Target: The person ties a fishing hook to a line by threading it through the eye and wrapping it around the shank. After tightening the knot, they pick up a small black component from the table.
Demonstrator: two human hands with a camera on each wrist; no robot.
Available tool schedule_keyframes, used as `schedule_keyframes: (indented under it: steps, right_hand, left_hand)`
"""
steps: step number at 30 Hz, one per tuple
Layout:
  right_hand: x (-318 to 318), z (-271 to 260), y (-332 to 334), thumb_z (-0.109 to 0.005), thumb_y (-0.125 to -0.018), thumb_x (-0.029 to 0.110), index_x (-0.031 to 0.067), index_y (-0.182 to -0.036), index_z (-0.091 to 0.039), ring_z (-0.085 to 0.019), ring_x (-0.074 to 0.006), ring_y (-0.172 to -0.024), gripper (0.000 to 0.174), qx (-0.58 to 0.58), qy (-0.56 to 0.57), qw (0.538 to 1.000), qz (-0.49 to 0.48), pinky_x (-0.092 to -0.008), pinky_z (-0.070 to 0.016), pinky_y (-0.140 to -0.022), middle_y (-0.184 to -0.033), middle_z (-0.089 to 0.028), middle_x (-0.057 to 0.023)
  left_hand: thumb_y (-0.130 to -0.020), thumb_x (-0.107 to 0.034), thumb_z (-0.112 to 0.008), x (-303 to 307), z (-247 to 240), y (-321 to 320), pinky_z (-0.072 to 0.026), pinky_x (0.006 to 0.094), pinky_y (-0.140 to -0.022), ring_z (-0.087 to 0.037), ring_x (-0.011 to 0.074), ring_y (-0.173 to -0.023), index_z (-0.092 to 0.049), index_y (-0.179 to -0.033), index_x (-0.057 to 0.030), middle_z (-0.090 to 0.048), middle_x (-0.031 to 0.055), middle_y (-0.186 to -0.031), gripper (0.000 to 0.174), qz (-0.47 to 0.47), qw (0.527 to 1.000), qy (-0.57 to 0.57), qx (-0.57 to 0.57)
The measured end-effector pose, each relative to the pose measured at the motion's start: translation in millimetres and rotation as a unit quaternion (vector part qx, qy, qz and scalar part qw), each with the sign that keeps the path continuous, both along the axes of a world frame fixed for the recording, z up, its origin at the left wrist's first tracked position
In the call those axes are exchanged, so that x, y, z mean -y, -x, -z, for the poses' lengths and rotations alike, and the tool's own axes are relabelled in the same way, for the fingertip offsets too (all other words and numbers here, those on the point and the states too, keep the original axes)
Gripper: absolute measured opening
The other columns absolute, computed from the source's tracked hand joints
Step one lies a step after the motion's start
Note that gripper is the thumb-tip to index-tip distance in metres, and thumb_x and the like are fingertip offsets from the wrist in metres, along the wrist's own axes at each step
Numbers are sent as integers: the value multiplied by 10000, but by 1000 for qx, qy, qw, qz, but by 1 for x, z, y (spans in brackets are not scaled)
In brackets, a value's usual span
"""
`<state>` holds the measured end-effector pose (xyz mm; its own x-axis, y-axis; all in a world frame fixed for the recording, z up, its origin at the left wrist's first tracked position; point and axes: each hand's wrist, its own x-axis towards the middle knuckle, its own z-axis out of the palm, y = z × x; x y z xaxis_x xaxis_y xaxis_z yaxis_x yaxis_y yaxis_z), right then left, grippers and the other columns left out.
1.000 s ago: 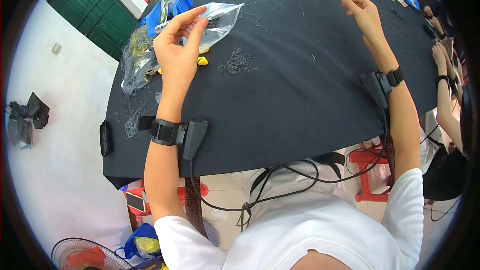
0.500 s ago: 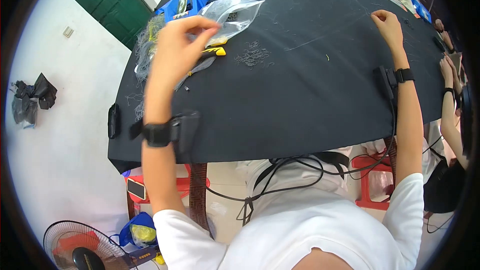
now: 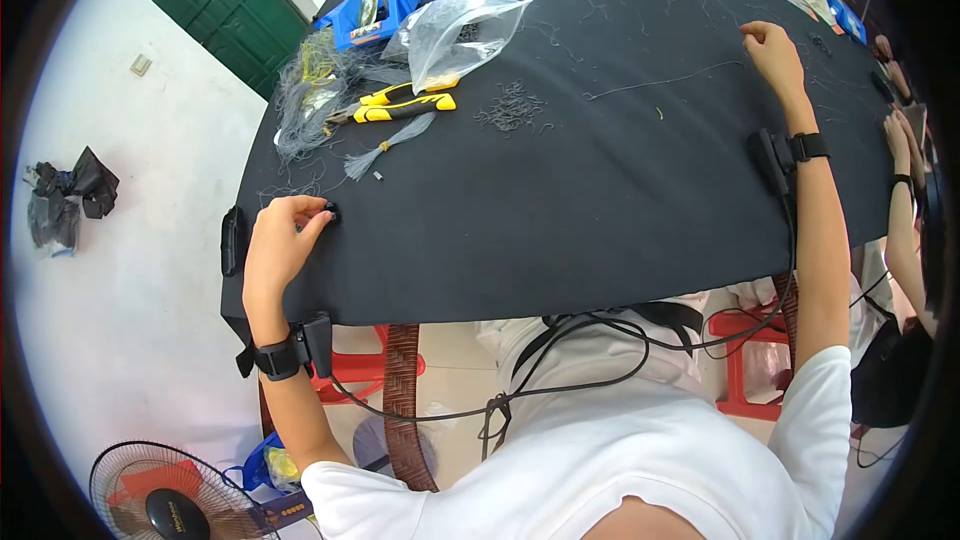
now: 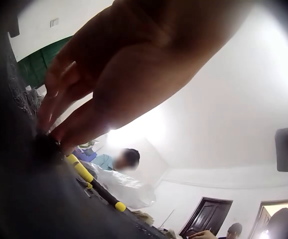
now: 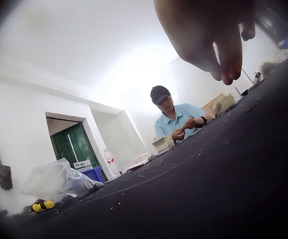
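Note:
On the black cloth-covered table (image 3: 560,200), my left hand (image 3: 283,236) lies near the front left edge. Its fingertips (image 4: 52,127) pinch a small black object (image 3: 330,208), which shows as a dark blur (image 4: 45,147) in the left wrist view. Far to the right, my right hand (image 3: 772,48) is curled into a fist and holds one end of a thin grey thread (image 3: 660,78). The thread lies slack on the cloth and runs left from that hand. In the right wrist view the curled fingers (image 5: 218,40) hover just above the cloth.
Yellow-handled pliers (image 3: 400,103), a clear plastic bag (image 3: 462,28), a pile of small dark hooks (image 3: 510,106), a grey thread tassel (image 3: 385,146), tangled line (image 3: 305,90) and a blue bin (image 3: 378,2) lie at the back left. Another person's hands (image 3: 900,135) work at the right edge.
My left hand has dropped from beside the plastic bag to the front left edge and now pinches the small black object. The right hand stayed put, and the thread now lies slack.

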<state>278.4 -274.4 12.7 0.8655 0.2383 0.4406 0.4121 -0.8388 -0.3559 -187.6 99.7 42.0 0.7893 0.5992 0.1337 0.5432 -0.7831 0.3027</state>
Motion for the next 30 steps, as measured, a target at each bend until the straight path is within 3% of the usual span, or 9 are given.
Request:
schedule_keyframes:
  steps: [8, 11, 14, 17, 23, 26, 28, 29, 30]
  right_hand:
    - [-2, -4, 6, -506, -777, 217, 102, -1023, -653, -617, -253, -957, 309, 2, -11, 1000, -24, -349, -463, -830, -1026, -650, -101]
    - [-2, -2, 5, -509, -771, 222, 99, -1012, -658, -622, -253, -943, 309, 2, -21, 999, -28, -348, -466, -823, -1007, -657, -100]
    - [-4, -4, 10, -515, -766, 228, 96, -1006, -660, -625, -251, -934, 310, 2, -24, 999, -29, -346, -469, -815, -1000, -659, -101]
    - [-6, -3, 13, -517, -763, 231, 96, -1005, -660, -626, -251, -930, 312, 1, -20, 999, -39, -345, -471, -810, -1003, -657, -104]
    - [-7, -5, 13, -525, -755, 239, 101, -1000, -660, -629, -255, -918, 311, 8, -23, 999, -42, -349, -474, -801, -998, -657, -107]
    - [-10, -3, 15, -524, -762, 233, 89, -992, -657, -629, -251, -905, 303, 22, -26, 998, -49, -345, -474, -795, -974, -658, -109]
    - [-4, 4, 3, -521, -779, 219, 59, -986, -651, -633, -224, -875, 292, 53, -17, 997, -47, -326, -475, -780, -934, -663, -113]
    - [-6, -2, 14, -526, -773, 225, 55, -982, -650, -636, -230, -868, 296, 39, -17, 998, -44, -328, -479, -779, -932, -665, -112]
    - [-4, 6, 4, -531, -766, 223, 55, -982, -649, -634, -236, -872, 299, 77, -17, 996, -35, -323, -478, -780, -933, -665, -111]
  left_hand:
    - [-738, -60, -671, -6, 10, 7, -445, 233, -683, -571, 114, -743, -663, -945, 8, -636, 45, -787, 219, 8, 997, 73, 37]
    - [-762, -20, -629, 6, 0, 8, -443, 225, -694, -562, 109, -802, -654, -968, 20, -632, 51, -864, 211, 54, 985, 124, 107]
    - [-740, 5, -636, 37, -20, 7, -437, 235, -660, -575, 132, -780, -649, -991, 28, -637, 96, -904, 253, 164, 946, 139, 244]
    - [-740, 47, -597, 78, -44, 7, -438, 240, -695, -577, 167, -820, -635, -1011, 53, -624, 127, -932, 274, 203, 913, 148, 322]
    - [-696, 0, -633, 109, -54, 3, -442, 263, -702, -578, 207, -799, -603, -1041, 66, -627, 154, -840, 353, 261, 872, 67, 408]
    - [-688, 14, -574, 122, -55, 1, -399, 262, -583, -538, 176, -631, -560, -805, -19, -618, 139, -763, 122, 307, 801, 59, 510]
    - [-727, -138, -632, 110, -45, 41, -292, 289, -625, -382, 167, -698, -508, -789, -74, -410, 33, -733, 152, 313, 764, -11, 565]
    - [-749, -155, -599, 122, -52, 60, -291, 295, -620, -384, 168, -688, -509, -801, -86, -397, 29, -733, 125, 278, 753, -96, 588]
    - [-833, -211, -550, 138, -72, 64, -337, 298, -760, -443, 136, -847, -538, -991, -155, -496, 1, -932, 168, 392, 733, -45, 555]
